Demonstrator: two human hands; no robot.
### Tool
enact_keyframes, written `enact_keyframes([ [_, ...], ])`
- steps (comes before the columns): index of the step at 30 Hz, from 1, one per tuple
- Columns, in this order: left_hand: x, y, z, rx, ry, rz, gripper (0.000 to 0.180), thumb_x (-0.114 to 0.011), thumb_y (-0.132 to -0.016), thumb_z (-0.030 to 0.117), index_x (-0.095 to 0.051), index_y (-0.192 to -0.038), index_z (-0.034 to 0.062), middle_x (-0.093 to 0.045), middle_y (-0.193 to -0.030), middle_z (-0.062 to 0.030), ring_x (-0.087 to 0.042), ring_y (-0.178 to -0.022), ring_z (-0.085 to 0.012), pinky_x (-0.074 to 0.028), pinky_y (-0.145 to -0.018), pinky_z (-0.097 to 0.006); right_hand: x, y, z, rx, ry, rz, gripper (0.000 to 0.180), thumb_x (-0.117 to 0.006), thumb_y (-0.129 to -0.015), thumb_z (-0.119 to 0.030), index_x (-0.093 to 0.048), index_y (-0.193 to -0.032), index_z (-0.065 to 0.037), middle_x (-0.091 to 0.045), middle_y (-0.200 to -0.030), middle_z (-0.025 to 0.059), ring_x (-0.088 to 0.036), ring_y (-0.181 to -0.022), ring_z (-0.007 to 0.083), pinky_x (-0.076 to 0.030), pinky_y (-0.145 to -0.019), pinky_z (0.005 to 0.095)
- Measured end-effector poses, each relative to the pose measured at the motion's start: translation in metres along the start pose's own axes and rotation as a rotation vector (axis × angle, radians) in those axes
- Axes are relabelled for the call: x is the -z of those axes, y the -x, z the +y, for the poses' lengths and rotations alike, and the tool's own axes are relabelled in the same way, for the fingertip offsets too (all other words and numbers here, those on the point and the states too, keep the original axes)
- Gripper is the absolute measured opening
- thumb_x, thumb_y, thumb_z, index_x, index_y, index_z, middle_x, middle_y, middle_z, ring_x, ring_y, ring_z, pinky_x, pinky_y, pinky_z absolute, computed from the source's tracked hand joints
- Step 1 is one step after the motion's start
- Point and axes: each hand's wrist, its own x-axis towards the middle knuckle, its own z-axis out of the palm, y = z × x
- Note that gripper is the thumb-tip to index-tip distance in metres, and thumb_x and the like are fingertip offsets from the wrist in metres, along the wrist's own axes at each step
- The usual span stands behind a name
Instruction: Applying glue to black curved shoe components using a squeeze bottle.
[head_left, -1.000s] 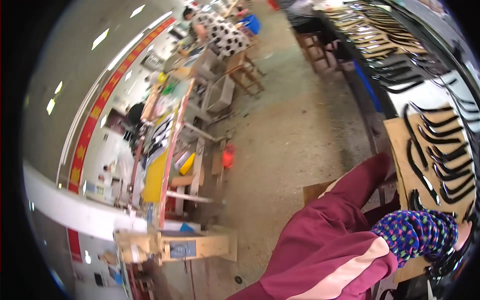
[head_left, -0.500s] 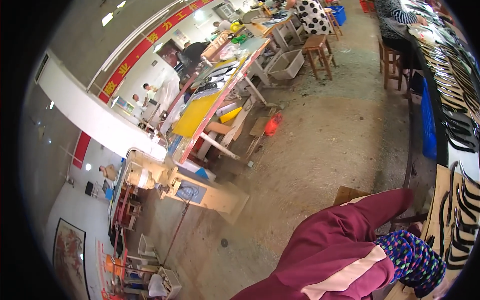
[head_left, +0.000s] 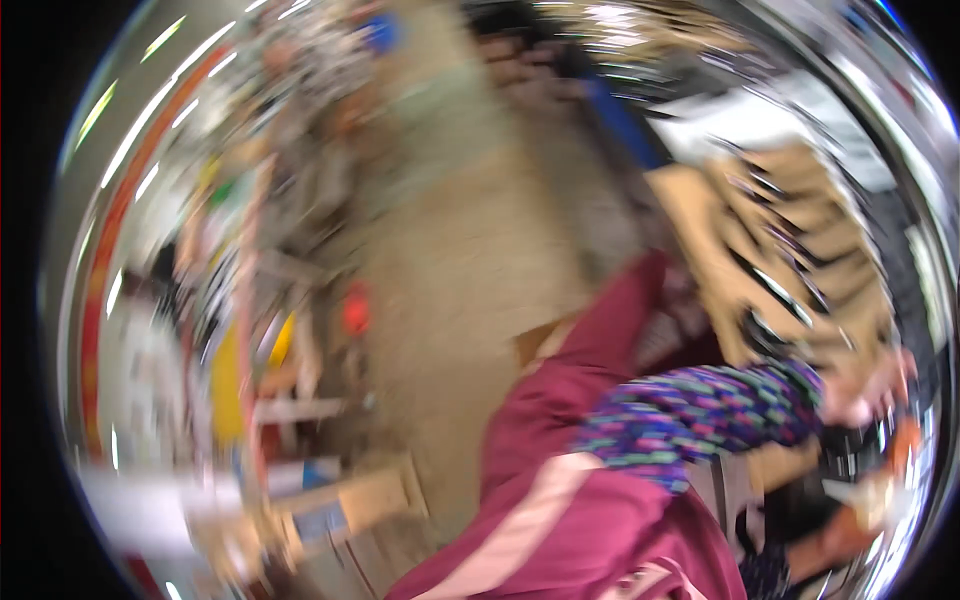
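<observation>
Motion smears the whole view. My left hand [head_left: 862, 394], in a dark sleeve with coloured specks, reaches over the right-hand worktable, just below the near edge of a tan board [head_left: 708, 240]. Several dark, glossy, curved strips [head_left: 770, 285] lie in rows on that board. Lower down at the right rim is my right hand [head_left: 868, 505], with a bare forearm [head_left: 822, 546] and a pale, blurred shape beside it. The fingers of both hands are too smeared to read, and I cannot make out whether either holds anything. A dark object [head_left: 845, 450] sits between the hands.
More strips and a white sheet [head_left: 735, 118] cover the table farther back, beside a blue crate [head_left: 622, 120]. My maroon-clad leg [head_left: 560, 400] is beside the table. Across the concrete floor [head_left: 470, 270] are a yellow-topped bench [head_left: 228, 385], a red bag [head_left: 356, 308] and a tan machine stand [head_left: 375, 497].
My view has swung toward the right, so the worktable has come farther into the picture. Both hands now show at the right, where before only part of my left hand showed at the lower edge.
</observation>
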Motion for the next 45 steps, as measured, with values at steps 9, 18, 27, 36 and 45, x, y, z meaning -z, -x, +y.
enact_keyframes([
  [9,0.01,0.035,-0.028,0.412,0.12,-0.156,0.05,-0.043,-0.084,0.037,-0.038,-0.128,0.0136,-0.057,-0.106,-0.0098,-0.049,-0.071,-0.0112,-0.04,-0.061,-0.023,-0.142,0.046,0.105,0.389,0.718,0.423,0.081,-0.068,-0.07,-0.042,-0.03,-0.129,0.0,-0.042,-0.126,0.0159,-0.046,-0.111,0.0327,-0.044,-0.084,0.0507],
  [18,0.001,0.12,0.001,0.557,0.117,-0.182,0.055,-0.04,-0.089,0.042,-0.033,-0.13,0.0061,-0.051,-0.105,-0.0066,-0.044,-0.075,-0.0088,-0.04,-0.064,-0.02,-0.163,0.038,0.134,0.356,0.705,0.416,0.083,-0.068,-0.07,-0.044,-0.029,-0.129,-0.002,-0.041,-0.126,0.0151,-0.043,-0.113,0.0317,-0.044,-0.083,0.052],
  [27,-0.022,0.174,0.094,0.436,-0.789,0.384,0.017,-0.053,-0.088,0.017,-0.057,-0.091,0.0007,-0.046,-0.064,0.0048,-0.035,-0.052,0.0003,-0.025,-0.045,-0.014,-0.174,-0.033,0.184,0.392,0.802,0.224,0.087,-0.069,-0.068,-0.046,-0.025,-0.132,-0.007,-0.034,-0.131,0.018,-0.038,-0.118,0.0349,-0.039,-0.089,0.0524],
  [36,-0.024,0.186,0.15,0.34,-1.037,0.426,0.014,-0.062,-0.08,0.007,-0.064,-0.089,-0.003,-0.059,-0.073,0.0016,-0.047,-0.062,-0.0009,-0.036,-0.053,-0.014,-0.185,-0.083,0.234,0.282,1.132,0.378,0.098,-0.073,-0.059,-0.053,-0.029,-0.129,-0.001,-0.038,-0.128,0.0171,-0.041,-0.112,0.0339,-0.043,-0.085,0.0483],
  [45,-0.029,0.184,0.169,0.361,-1.07,0.475,0.012,-0.063,-0.078,0.009,-0.065,-0.085,-0.0006,-0.058,-0.068,0.0026,-0.046,-0.057,0.0009,-0.034,-0.049,-0.012,-0.188,-0.097,0.245,0.109,1.188,0.327,0.098,-0.072,-0.058,-0.056,-0.029,-0.128,-0.002,-0.04,-0.126,0.0164,-0.043,-0.11,0.0334,-0.042,-0.084,0.0491],
])
